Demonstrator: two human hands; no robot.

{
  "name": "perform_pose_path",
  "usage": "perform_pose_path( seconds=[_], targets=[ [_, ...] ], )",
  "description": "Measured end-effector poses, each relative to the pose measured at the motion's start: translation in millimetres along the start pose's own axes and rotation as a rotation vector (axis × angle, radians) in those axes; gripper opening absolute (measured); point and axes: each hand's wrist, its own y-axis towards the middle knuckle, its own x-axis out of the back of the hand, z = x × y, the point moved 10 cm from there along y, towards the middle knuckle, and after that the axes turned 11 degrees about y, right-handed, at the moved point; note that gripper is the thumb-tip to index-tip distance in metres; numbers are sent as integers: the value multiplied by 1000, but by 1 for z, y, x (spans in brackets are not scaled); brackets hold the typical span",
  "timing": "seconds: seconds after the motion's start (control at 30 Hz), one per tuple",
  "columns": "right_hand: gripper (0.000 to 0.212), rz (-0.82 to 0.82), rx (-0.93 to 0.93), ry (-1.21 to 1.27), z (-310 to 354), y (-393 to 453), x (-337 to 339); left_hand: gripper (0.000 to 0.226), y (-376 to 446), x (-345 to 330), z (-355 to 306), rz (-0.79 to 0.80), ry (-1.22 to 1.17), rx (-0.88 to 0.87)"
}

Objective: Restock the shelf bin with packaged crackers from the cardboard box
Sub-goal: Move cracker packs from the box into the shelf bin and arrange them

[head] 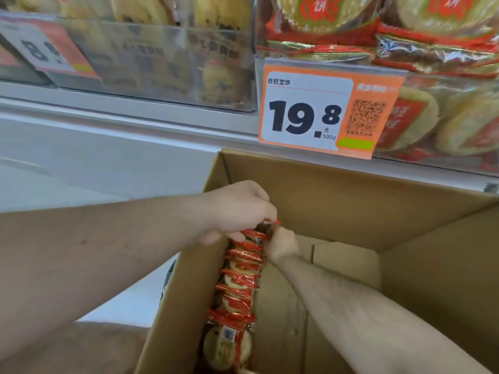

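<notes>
Crackers: we see a row of packaged crackers (240, 282) in clear wrap with red edges, standing on edge inside the cardboard box, pressed against its left wall and running from the hands toward the camera.
Nearest pack: the one closest to us shows a round pale cracker and a barcode label.
Left hand: our left hand (237, 209) comes over the left wall of the box, fingers curled down over the far end of the row, gripping the top packs.
Right hand: our right hand (282, 245) reaches in from the right side, fingers curled on the same far end of the row, pinching the packs just beside the left hand.
Cardboard box: the cardboard box (351, 206) is open at the top and sits just below the shelf front; apart from the row along the left wall we see bare cardboard and inner flaps at the bottom.
Shelf bin: the clear-fronted shelf bin (445, 122) above and right of the box holds larger packs of round crackers with red labels, piled up past its front edge.
Price tag: an orange and white price tag (328, 112) reading 19.8 hangs on the front of that bin, directly above the far wall of the box.
Neighbouring bin: a second clear bin (162, 63) to the left holds yellowish packs, blurred, with its own tag (51, 52) at the far left.
</notes>
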Motion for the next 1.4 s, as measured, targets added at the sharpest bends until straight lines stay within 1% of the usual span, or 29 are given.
perform_pose_path(
  seconds=[0.03,0.1,0.17,0.23,0.27,0.37,0.4,0.47,0.53,0.57,0.6,0.67,0.7,0.8,0.87,1.0,1.07,1.13,1.2,1.3,1.4],
  targets=[
    [28,-11,5,6,-1,2,-1,7,-1,-1,0,8,-20,14],
    [26,-44,7,25,-2,0,2,12,-2,-3,2,27,-73,41],
    [26,-92,34,42,1,-9,14,10,-4,-5,8,39,-132,81],
    [16,-164,104,88,7,-27,35,3,-7,-7,17,52,-193,137],
    [13,-199,153,130,10,-40,48,7,-8,-8,19,56,-205,159],
    [20,-249,346,272,27,-91,85,47,-9,-12,25,66,-224,211],
    [20,-245,418,325,37,-109,95,55,-10,-15,25,84,-244,220],
    [15,-229,569,407,61,-141,111,56,-10,-22,23,127,-300,209],
    [12,-216,676,431,80,-158,117,51,-8,-20,19,106,-332,167],
    [16,-203,670,429,83,-158,118,49,-8,-16,18,72,-313,140],
    [23,-190,613,426,79,-150,115,47,-8,-9,16,27,-254,109],
    [33,-190,412,400,50,-119,106,47,-10,4,13,-70,-90,53],
    [34,-195,300,368,31,-100,99,49,-10,8,12,-96,-22,31],
    [27,-158,31,259,-18,-53,70,60,-8,6,15,-66,98,-9],
    [24,-134,-48,227,-30,-33,52,69,-7,3,16,-26,133,-40],
    [25,-61,-50,97,-27,-9,16,76,-6,-5,17,48,121,-66],
    [25,-35,-11,31,-24,-4,4,76,-4,-8,18,82,116,-64],
    [24,-21,45,26,-21,-2,0,77,-3,-12,20,104,127,-67],
    [22,-32,98,27,-18,-3,3,76,-2,-14,22,105,130,-64],
    [13,-104,164,34,-18,-11,24,74,-1,-13,23,91,121,-63],
    [14,-141,261,20,-9,-34,56,81,-3,-15,20,106,114,-87]
  ],
)
